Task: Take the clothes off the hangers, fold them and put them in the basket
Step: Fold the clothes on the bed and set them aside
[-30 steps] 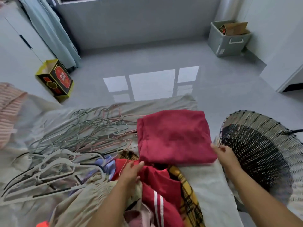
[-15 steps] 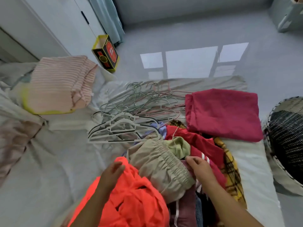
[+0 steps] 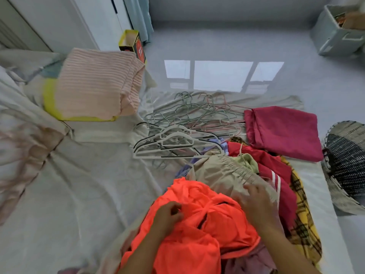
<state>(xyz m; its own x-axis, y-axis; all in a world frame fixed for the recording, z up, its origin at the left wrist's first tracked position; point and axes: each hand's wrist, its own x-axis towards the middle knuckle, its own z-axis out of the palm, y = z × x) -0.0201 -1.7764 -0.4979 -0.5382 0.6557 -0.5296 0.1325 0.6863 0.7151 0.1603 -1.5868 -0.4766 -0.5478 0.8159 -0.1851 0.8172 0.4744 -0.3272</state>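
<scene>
A heap of clothes lies on the bed in front of me. On top is a bright orange garment [image 3: 197, 230]. My left hand [image 3: 167, 216] grips a fold of it at its left side. My right hand [image 3: 254, 202], blurred, rests with fingers spread on the beige elastic-waist garment [image 3: 223, 173] at the orange garment's right edge. A red striped garment [image 3: 276, 175] and a yellow plaid one [image 3: 304, 230] lie under them. A folded magenta garment [image 3: 284, 131] sits at the bed's far right. The woven basket [image 3: 347, 159] stands on the floor to the right.
A pile of empty hangers [image 3: 183, 133], wire and white plastic, lies beyond the heap. A folded pink striped blanket [image 3: 94, 84] sits at the far left. On the floor are a yellow box [image 3: 134, 44] and a grey bin [image 3: 339, 34].
My view swung left from the basket to the heap. My right hand left the magenta garment for the beige one. My left hand closed on the orange garment.
</scene>
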